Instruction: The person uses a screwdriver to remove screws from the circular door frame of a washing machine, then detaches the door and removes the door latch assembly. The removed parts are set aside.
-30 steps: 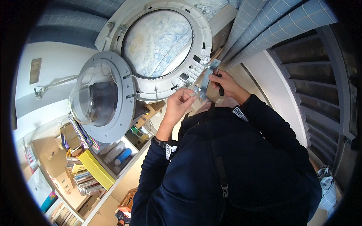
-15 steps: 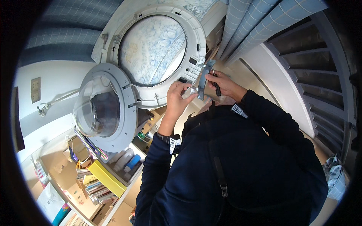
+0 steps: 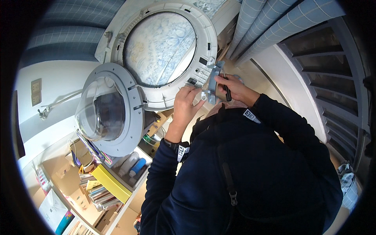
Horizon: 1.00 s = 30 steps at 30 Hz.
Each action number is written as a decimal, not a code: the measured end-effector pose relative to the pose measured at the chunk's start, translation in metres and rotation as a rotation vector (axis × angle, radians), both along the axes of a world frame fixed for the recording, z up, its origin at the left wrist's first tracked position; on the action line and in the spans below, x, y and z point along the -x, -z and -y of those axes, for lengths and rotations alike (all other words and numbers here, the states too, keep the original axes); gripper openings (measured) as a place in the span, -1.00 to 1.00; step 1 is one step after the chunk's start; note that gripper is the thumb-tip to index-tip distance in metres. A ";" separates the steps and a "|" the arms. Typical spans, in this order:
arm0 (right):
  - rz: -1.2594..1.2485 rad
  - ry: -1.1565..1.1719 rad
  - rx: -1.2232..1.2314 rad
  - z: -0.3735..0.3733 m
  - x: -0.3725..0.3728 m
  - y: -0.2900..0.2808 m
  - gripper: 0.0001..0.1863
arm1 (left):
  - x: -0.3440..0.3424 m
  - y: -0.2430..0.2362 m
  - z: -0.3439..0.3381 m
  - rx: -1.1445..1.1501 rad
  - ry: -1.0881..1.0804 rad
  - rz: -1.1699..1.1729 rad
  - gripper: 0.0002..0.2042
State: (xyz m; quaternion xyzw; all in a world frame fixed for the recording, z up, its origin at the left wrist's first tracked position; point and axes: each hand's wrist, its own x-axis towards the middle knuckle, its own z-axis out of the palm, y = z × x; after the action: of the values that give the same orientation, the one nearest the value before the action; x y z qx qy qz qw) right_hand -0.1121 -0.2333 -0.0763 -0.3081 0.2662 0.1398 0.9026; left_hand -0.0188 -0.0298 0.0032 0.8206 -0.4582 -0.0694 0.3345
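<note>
A curved grey metal bracket (image 3: 212,83), which looks like a door hinge, stands between my hands at the near right edge of a white plastic ring frame (image 3: 160,101). My right hand (image 3: 237,89) is closed round a screwdriver (image 3: 228,93) with a black handle, its fingers also against the bracket's right side. My left hand (image 3: 185,109) pinches at the bracket's lower left end, thumb and fingertips round a small pale fitting (image 3: 203,95) there. Whether this fitting is part of the bracket I cannot tell.
Left of the frame lies a grey door ring (image 3: 133,117) with a clear glass bowl (image 3: 92,113). Shelves with books (image 3: 103,196), a yellow box (image 3: 111,183) and bottles (image 3: 137,167) stand at lower left. Blue checked curtains (image 3: 282,27) hang at upper right beside a dark slatted panel (image 3: 325,58).
The bracket has turned slightly, showing more of its broad face and the pale fitting at its lower end. Both hands keep their hold and have shifted little.
</note>
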 end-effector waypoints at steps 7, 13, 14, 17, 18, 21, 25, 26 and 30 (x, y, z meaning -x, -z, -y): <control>-0.025 0.069 0.035 -0.003 -0.003 -0.007 -0.76 | 0.001 0.002 0.002 0.067 -0.128 -0.267 -0.62; 0.005 0.045 0.016 -0.003 -0.005 -0.001 -0.77 | 0.001 0.004 0.004 0.077 -0.109 -0.111 -0.67; 0.009 0.046 0.023 -0.003 -0.005 0.001 -0.77 | 0.002 0.005 0.004 0.053 -0.107 -0.089 -0.67; -0.009 0.060 -0.013 -0.005 -0.005 0.004 -0.76 | 0.004 0.004 0.005 -0.013 -0.086 -0.027 -0.65; -0.007 0.071 -0.011 -0.005 -0.005 0.005 -0.76 | 0.005 0.004 0.005 -0.022 -0.082 -0.010 -0.64; -0.016 0.083 -0.009 -0.008 -0.006 0.005 -0.75 | 0.007 0.001 0.007 -0.030 -0.073 0.022 -0.64; -0.031 0.104 -0.039 -0.010 -0.006 0.002 -0.73 | 0.007 0.000 0.008 -0.054 -0.046 0.050 -0.67; -0.007 0.093 -0.037 -0.010 -0.006 0.001 -0.73 | 0.007 0.001 0.007 -0.049 -0.046 0.062 -0.67; 0.018 0.032 -0.101 -0.006 -0.006 -0.005 -0.73 | 0.010 0.003 0.005 0.010 -0.075 0.133 -0.71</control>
State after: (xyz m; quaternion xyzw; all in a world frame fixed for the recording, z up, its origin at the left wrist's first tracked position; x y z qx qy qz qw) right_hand -0.1066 -0.2273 -0.0709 -0.2593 0.2556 0.1359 0.9214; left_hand -0.0289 -0.0344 0.0005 0.8383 -0.4486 -0.0002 0.3098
